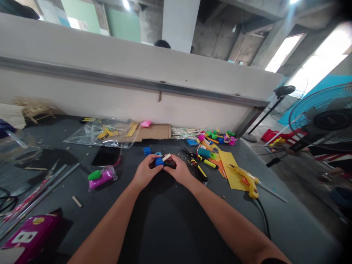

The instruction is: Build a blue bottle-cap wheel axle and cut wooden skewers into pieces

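Observation:
Between my two hands is a small lump of blue clay. A short pale wooden stick sits against its upper right. My left hand pinches the blue clay from the left with thumb and forefinger. Closed in from the right, my right hand has its forefinger at the stick's end and its thumb close to the clay. Its other fingers are partly hidden in shadow. Just beyond my left hand lies another blue lump.
Pliers, yellow sheets and a yellow glue gun lie to the right. A phone, bagged purple clay and a magenta device are at left. Cardboard lies before the white partition. A fan stands far right.

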`<action>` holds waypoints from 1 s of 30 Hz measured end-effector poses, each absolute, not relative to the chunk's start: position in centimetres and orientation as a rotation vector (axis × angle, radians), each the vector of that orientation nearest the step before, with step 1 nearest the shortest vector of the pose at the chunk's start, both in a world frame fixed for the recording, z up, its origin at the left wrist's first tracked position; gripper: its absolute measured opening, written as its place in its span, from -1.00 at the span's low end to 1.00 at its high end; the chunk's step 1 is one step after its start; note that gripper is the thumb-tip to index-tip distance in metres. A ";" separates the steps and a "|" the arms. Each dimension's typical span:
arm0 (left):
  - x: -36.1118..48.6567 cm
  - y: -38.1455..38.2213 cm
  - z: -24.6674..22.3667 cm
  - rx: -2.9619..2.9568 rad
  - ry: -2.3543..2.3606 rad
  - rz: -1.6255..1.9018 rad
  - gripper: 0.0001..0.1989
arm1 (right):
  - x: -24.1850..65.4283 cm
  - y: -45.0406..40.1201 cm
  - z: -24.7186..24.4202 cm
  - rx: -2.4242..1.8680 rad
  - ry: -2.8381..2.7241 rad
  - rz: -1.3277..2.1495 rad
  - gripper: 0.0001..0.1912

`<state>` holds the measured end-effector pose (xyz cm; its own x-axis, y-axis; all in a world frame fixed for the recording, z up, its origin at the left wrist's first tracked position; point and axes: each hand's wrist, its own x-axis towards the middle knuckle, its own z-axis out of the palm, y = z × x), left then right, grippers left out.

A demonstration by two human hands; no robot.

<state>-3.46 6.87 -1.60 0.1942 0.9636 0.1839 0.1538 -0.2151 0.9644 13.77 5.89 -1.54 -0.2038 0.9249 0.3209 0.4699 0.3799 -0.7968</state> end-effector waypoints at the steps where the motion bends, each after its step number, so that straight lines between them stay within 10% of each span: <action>1: -3.4 6.9 -1.5 1.554 1.086 1.126 -0.65 | 13.8 5.9 -1.5 -1.216 -1.815 0.709 -0.62; 23: -3.4 5.4 0.0 0.960 0.595 1.077 -0.64 | 18.1 7.0 -0.1 -1.475 -1.756 0.089 -0.60; 30: -2.7 5.3 -0.3 0.852 0.569 0.964 -0.70 | 16.1 5.1 2.1 -1.105 -1.632 0.834 -0.77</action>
<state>-2.72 5.34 -0.33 0.4704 0.8809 -0.0521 -0.4710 0.3006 0.8294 16.06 5.11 2.10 -0.1289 0.9341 0.3330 0.2775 0.3563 -0.8922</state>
